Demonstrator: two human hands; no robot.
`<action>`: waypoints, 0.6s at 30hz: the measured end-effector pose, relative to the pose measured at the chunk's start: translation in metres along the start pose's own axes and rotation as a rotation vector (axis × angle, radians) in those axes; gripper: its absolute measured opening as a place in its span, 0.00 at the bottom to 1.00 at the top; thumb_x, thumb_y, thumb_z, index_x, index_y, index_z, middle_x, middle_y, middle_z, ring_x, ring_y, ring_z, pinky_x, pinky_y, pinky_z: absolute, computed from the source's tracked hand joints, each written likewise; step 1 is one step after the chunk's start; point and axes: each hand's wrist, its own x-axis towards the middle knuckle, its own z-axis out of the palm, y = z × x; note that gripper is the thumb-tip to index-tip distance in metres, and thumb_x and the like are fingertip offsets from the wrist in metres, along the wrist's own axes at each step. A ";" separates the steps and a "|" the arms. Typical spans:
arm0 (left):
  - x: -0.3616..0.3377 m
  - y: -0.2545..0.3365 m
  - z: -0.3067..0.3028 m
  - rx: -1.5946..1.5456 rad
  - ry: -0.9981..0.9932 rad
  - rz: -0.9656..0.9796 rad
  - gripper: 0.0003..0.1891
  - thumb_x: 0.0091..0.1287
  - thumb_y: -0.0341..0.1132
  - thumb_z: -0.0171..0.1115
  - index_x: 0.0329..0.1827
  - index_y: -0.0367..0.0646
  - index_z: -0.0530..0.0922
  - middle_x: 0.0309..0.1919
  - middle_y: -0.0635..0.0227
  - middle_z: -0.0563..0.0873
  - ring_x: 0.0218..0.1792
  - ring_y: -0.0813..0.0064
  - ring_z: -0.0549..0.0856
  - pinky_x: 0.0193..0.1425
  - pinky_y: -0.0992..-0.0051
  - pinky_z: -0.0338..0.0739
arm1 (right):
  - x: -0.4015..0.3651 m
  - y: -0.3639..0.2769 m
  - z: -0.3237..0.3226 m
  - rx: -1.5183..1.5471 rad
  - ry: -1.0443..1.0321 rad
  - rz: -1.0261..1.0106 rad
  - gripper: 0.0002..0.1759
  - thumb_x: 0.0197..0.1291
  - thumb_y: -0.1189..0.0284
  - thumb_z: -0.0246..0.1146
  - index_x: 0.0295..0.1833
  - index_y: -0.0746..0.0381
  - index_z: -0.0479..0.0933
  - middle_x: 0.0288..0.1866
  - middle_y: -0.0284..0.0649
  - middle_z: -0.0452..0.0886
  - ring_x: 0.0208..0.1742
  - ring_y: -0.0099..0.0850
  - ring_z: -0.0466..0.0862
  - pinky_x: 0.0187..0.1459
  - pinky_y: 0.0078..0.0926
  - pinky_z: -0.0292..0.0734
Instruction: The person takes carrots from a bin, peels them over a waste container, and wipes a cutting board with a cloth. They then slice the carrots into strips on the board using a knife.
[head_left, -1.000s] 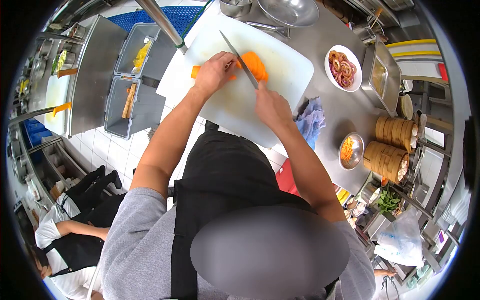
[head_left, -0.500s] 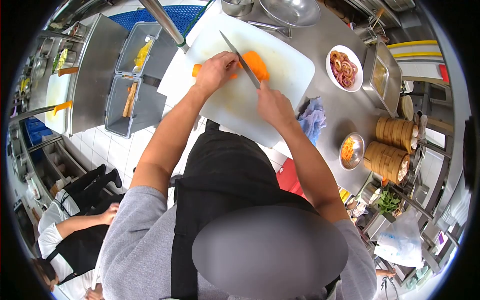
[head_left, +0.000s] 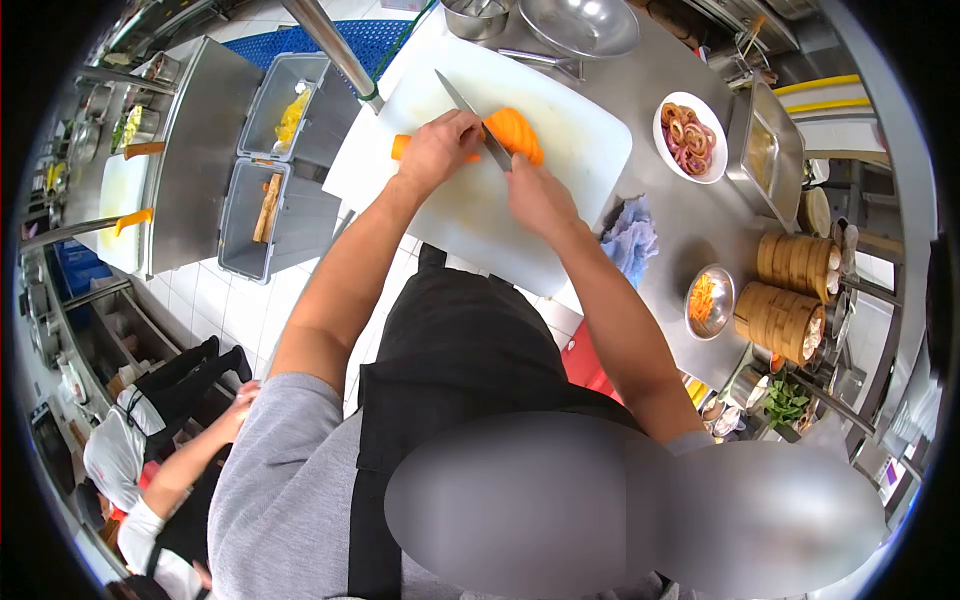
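A white cutting board (head_left: 480, 230) lies on the steel counter. My right hand (head_left: 540, 195) is closed on the handle of a long knife (head_left: 462, 105), whose blade points up and to the left. Just left of the blade, my left hand (head_left: 440, 150) presses with bent fingertips on an orange carrot piece (head_left: 472, 157), mostly hidden under the hand. Overlapping orange carrot slices (head_left: 514, 132) lie right of the blade. Another orange piece (head_left: 401, 147) shows at the left side of my left hand.
Right of the board are a crumpled blue cloth (head_left: 630, 240), a white bowl of sliced onion rings (head_left: 665, 138), a small bowl of orange shreds (head_left: 722, 312) and bamboo steamers (head_left: 770, 325). Grey bins (head_left: 228, 225) stand left. People in aprons are at lower left.
The knife and my right hand have shifted slightly left, with the blade still beside my left fingertips. At lower left, a person's arm has moved, and a second person shows more.
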 end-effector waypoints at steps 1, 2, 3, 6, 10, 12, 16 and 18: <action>0.001 0.001 0.000 0.003 0.009 0.010 0.06 0.68 0.28 0.65 0.46 0.43 0.82 0.43 0.63 0.88 0.39 0.60 0.90 0.46 0.66 0.87 | 0.000 0.000 0.001 0.005 0.003 0.006 0.13 0.75 0.68 0.51 0.52 0.67 0.70 0.43 0.63 0.85 0.45 0.60 0.87 0.49 0.56 0.81; 0.001 0.002 0.001 0.004 0.012 0.020 0.06 0.68 0.28 0.65 0.46 0.43 0.82 0.43 0.63 0.88 0.39 0.60 0.90 0.46 0.66 0.87 | 0.002 0.001 0.003 0.010 0.006 0.012 0.12 0.74 0.69 0.51 0.52 0.67 0.70 0.44 0.63 0.86 0.46 0.59 0.87 0.49 0.56 0.81; 0.000 0.006 0.001 -0.019 0.021 -0.018 0.06 0.69 0.28 0.64 0.47 0.44 0.82 0.44 0.62 0.88 0.40 0.59 0.90 0.47 0.66 0.87 | 0.002 -0.001 0.002 0.011 0.015 0.013 0.12 0.74 0.69 0.51 0.52 0.67 0.70 0.44 0.63 0.86 0.46 0.59 0.87 0.49 0.56 0.81; 0.000 0.006 0.000 -0.028 0.009 -0.022 0.09 0.69 0.27 0.63 0.50 0.46 0.81 0.45 0.61 0.87 0.41 0.58 0.89 0.47 0.65 0.87 | -0.001 -0.004 0.005 -0.020 -0.005 0.052 0.12 0.70 0.73 0.50 0.53 0.67 0.71 0.43 0.62 0.86 0.46 0.58 0.88 0.49 0.56 0.82; 0.004 -0.004 0.001 -0.024 -0.033 0.087 0.15 0.69 0.25 0.62 0.58 0.48 0.81 0.47 0.59 0.86 0.42 0.57 0.89 0.48 0.63 0.86 | -0.003 -0.008 0.005 -0.012 0.003 0.075 0.13 0.67 0.74 0.50 0.54 0.67 0.70 0.43 0.62 0.86 0.46 0.58 0.88 0.49 0.55 0.83; 0.006 -0.007 -0.001 0.013 -0.047 0.138 0.17 0.69 0.24 0.62 0.60 0.48 0.80 0.48 0.59 0.86 0.42 0.57 0.89 0.48 0.62 0.86 | -0.004 -0.010 0.004 0.000 0.006 0.079 0.13 0.68 0.74 0.50 0.54 0.68 0.70 0.43 0.62 0.86 0.46 0.58 0.88 0.49 0.55 0.83; 0.007 0.007 -0.004 -0.045 -0.008 0.086 0.16 0.68 0.24 0.63 0.59 0.46 0.80 0.45 0.59 0.87 0.41 0.56 0.89 0.48 0.61 0.85 | -0.007 -0.013 0.004 0.045 -0.001 0.109 0.13 0.69 0.74 0.50 0.55 0.68 0.70 0.45 0.63 0.86 0.47 0.58 0.88 0.51 0.55 0.82; 0.010 0.007 0.001 -0.086 -0.011 -0.014 0.15 0.68 0.25 0.63 0.56 0.45 0.80 0.43 0.59 0.87 0.40 0.57 0.89 0.47 0.61 0.84 | -0.010 -0.015 0.002 0.071 0.001 0.122 0.13 0.69 0.73 0.50 0.55 0.68 0.70 0.45 0.63 0.86 0.48 0.58 0.88 0.52 0.55 0.82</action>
